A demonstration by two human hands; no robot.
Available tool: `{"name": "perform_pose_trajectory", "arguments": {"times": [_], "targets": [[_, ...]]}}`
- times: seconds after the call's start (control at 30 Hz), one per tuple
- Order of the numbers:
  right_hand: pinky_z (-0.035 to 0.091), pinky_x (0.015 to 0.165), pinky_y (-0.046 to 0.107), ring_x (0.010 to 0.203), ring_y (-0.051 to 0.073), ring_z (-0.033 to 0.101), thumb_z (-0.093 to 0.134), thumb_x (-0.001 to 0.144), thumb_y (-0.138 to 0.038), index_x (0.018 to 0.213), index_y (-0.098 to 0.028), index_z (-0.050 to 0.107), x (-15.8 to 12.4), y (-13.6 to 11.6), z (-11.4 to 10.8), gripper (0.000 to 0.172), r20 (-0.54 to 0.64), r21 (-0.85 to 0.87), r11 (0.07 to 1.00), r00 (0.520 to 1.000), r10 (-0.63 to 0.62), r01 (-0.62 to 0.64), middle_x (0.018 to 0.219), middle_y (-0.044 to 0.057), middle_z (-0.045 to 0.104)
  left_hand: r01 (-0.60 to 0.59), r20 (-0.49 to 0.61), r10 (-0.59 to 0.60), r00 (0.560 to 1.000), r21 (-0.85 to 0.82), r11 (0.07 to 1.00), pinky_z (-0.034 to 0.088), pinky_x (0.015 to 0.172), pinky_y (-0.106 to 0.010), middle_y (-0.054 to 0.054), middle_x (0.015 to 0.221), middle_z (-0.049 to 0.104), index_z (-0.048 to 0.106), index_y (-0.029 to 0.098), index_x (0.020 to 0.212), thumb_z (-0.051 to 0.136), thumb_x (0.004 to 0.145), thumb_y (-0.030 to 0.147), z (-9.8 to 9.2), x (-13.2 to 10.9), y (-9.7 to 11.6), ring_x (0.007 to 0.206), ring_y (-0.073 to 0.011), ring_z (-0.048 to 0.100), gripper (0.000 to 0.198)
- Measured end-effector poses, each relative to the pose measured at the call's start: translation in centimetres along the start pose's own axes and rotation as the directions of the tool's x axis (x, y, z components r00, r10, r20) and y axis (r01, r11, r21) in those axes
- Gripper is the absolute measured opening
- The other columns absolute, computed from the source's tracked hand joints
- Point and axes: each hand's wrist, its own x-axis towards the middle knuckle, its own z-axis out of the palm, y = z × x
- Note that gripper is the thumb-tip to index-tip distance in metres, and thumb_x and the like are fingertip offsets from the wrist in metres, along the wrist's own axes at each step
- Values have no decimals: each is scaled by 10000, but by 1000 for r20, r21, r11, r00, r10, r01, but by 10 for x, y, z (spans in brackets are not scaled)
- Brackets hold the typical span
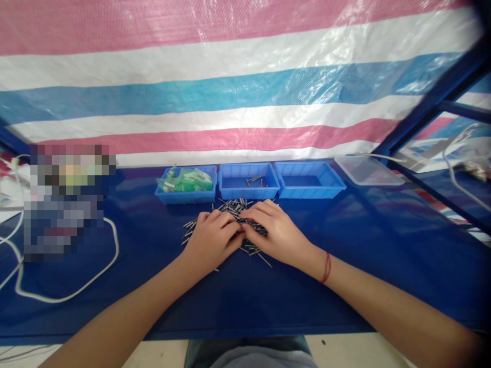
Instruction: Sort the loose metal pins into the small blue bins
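A loose pile of long, thin metal nails (235,206) lies on the blue tabletop in front of me. My left hand (213,236) is curled over the near left part of the pile. From the right, my right hand (276,229) bends its fingers round more of the nails, its thumb close to my left hand's fingertips. Both hands cup the pile, and their palms and some fingertips are hidden. Nails stick out at the far side, to the left and below the right hand. A few more nails (253,179) lie in the middle blue bin (249,193).
The left blue bin (186,197) holds green-and-clear plastic packets (187,180). A third blue bin (312,192) and a clear plastic lid (368,171) stand to the right. A white cable (65,299) loops across the left, beside a blurred-out patch. Striped sheeting (245,97) hangs behind.
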Motion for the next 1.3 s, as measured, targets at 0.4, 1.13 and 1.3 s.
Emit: {"name": "perform_pose_trajectory", "arguments": {"times": [0.4, 1.13, 1.3], "targets": [[418, 774, 357, 816, 194, 532, 537, 869, -180, 912, -179, 637, 1, 4, 2, 109, -23, 28, 1000, 1000, -3, 4, 882, 50, 656, 15, -8, -14, 1000, 35, 999, 294, 738, -357, -25, 900, 645, 625, 187, 876, 499, 920, 284, 3, 0, 1, 839, -188, 528, 166], [459, 766, 320, 824, 163, 598, 512, 921, -261, 908, -211, 632, 0, -1, -5, 131, -96, 343, 939, 993, 64, -27, 882, 33, 686, 124, -180, -212, 961, -405, 906, 435, 762, -264, 13, 812, 687, 602, 211, 948, 504, 905, 270, -15, 2, 0, 764, -136, 629, 123], [465, 733, 334, 795, 176, 600, 502, 911, -231, 872, -213, 623, -1, -4, -8, 128, -112, 287, 958, 993, 26, 7, 832, 38, 679, 80, -138, -143, 980, -385, 919, 426, 785, -283, 10, 801, 688, 602, 212, 985, 508, 905, 287, -13, 2, 2, 771, -144, 631, 144]]}}
